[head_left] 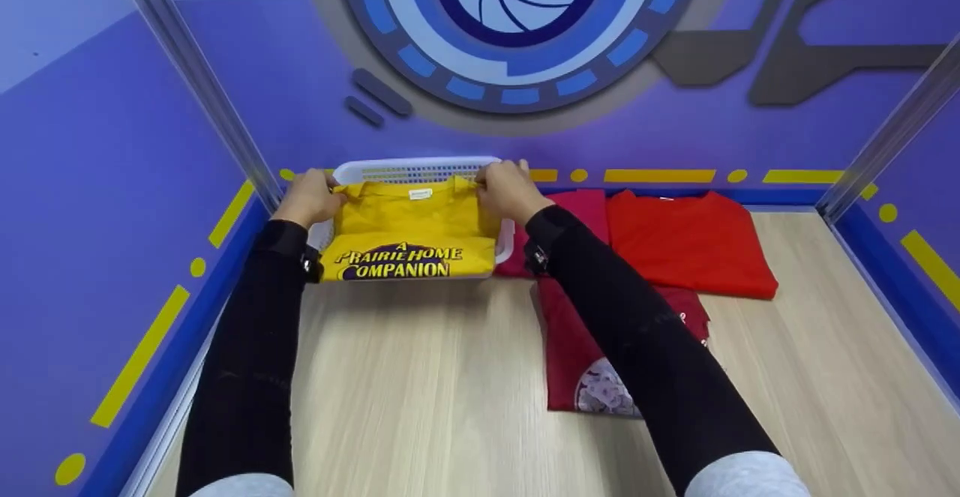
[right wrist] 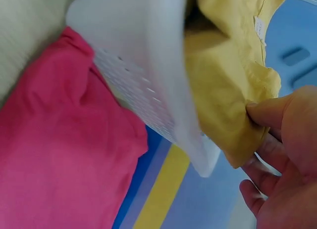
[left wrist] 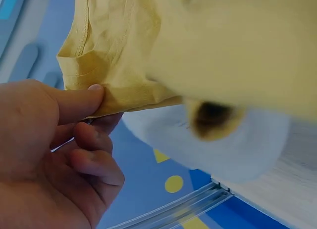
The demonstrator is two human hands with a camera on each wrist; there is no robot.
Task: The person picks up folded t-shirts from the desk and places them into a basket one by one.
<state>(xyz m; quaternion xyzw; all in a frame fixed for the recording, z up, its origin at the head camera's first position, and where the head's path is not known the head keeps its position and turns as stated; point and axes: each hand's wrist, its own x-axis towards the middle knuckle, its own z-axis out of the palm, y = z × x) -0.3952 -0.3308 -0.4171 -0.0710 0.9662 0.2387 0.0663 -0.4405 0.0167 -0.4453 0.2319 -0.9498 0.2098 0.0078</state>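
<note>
A folded yellow T-shirt (head_left: 412, 220) with dark printed lettering lies over a white plastic basket (head_left: 420, 170) at the back wall. My left hand (head_left: 306, 197) pinches the shirt's upper left corner; in the left wrist view the thumb presses on the yellow cloth (left wrist: 119, 85) and the other fingers curl beneath. On the other side my right hand (head_left: 510, 191) pinches the upper right corner between thumb and fingers, close by the basket's rim (right wrist: 171, 66). The shirt's collar with its white label (head_left: 421, 193) faces the wall. Most of the basket's inside is hidden under the shirt.
Right of the basket lie a folded pink shirt (head_left: 581, 216) and a folded red shirt (head_left: 690, 242). A dark red shirt (head_left: 566, 354) with a printed picture lies nearer, partly under my right arm. Blue and purple walls (head_left: 600, 137) enclose the wooden tabletop (head_left: 405, 377).
</note>
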